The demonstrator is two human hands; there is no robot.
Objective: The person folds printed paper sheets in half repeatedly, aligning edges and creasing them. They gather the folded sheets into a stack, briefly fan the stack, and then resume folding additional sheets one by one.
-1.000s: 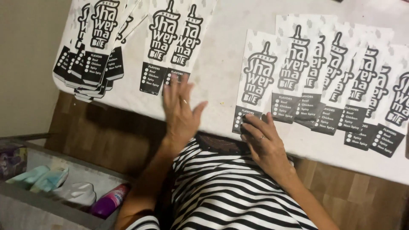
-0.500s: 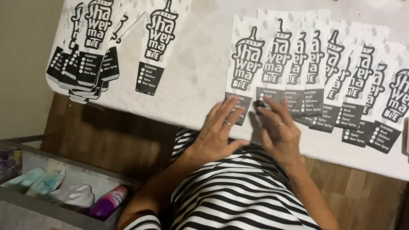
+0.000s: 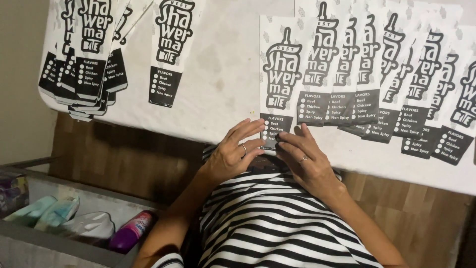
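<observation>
White-covered table (image 3: 218, 94), printed paper sleeves (image 3: 377, 74) fanned out, stacked pile (image 3: 82, 64)

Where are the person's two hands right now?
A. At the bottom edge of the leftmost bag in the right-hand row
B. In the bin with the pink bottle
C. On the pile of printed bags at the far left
A: the left hand and right hand both have fingers on the bottom edge of the leftmost bag in the overlapping row.

Soft, even indoor light is falling from above, leaving the white table cover (image 3: 218, 94) bright without glare. Faint shadows are gathering under the hands, and the floor and grey bin (image 3: 59, 243) are sitting dimmer. Focus is holding fairly sharp, softening slightly toward the edges.
</observation>
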